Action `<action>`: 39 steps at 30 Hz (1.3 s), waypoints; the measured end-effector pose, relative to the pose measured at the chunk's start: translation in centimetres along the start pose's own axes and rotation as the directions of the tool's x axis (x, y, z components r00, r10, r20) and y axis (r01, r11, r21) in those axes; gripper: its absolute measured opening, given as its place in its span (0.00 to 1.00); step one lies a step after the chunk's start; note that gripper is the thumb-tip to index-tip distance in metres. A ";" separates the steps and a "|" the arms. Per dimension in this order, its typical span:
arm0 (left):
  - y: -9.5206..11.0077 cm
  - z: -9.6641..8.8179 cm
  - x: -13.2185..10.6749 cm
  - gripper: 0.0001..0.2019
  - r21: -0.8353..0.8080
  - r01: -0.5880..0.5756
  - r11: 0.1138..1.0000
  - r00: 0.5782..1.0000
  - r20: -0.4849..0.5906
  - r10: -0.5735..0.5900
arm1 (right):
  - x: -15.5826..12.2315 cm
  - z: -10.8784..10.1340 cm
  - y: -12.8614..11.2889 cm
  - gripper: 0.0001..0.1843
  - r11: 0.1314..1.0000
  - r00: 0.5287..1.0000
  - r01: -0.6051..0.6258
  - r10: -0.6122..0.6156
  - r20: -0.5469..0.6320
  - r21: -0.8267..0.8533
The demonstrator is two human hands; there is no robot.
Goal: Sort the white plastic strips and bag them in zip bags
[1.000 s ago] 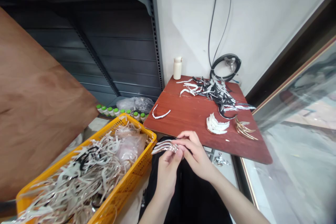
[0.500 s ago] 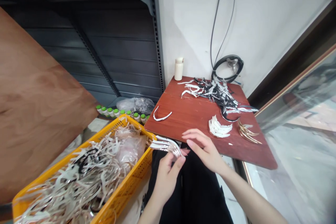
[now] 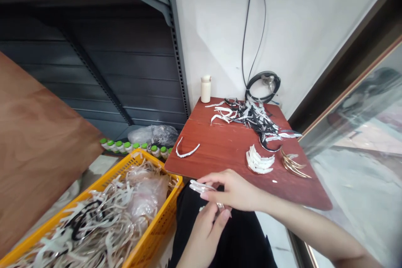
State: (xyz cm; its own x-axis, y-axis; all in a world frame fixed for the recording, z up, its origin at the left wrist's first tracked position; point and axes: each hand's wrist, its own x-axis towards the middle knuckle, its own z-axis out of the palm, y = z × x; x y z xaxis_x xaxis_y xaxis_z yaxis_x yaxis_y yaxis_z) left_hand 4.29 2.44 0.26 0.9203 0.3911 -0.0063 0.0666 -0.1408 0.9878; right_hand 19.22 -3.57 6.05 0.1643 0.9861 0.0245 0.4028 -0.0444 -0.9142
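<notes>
Over my lap, my left hand is closed around the lower end of a small bundle of curved white strips with shiny rose-gold edges. From above, my right hand has its fingers and thumb closed across the same bundle, covering its middle. Only the pale tips at the left and a bit of the shiny lower end show. Beyond the right hand, a stack of white curved strips lies on the red-brown table, with several gold curved strips beside it.
A yellow crate full of tangled strips stands at my left. A heap of black and white strips, a cream bottle and a coiled black cable are at the table's back. One white strip lies near its left edge.
My right hand has moved left and closed over the strip bundle; before, it was apart from it with fingers loose. My left hand keeps its hold. The camera view has shifted slightly.
</notes>
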 end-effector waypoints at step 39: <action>-1.5 -1.7 -0.7 0.15 -0.809 0.018 0.587 0.957 -0.157 -0.246 | 13.7 -10.3 7.2 0.10 0.810 0.756 -0.149 -0.276 -0.593 -0.567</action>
State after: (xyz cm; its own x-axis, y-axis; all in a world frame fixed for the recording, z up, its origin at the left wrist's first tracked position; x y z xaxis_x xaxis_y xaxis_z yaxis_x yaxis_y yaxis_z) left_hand 2.94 3.93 -0.95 0.8036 0.5513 -0.2244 -0.2562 0.6607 0.7056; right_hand 33.62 7.94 3.99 0.5472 0.6631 0.5108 0.8124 -0.2739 -0.5147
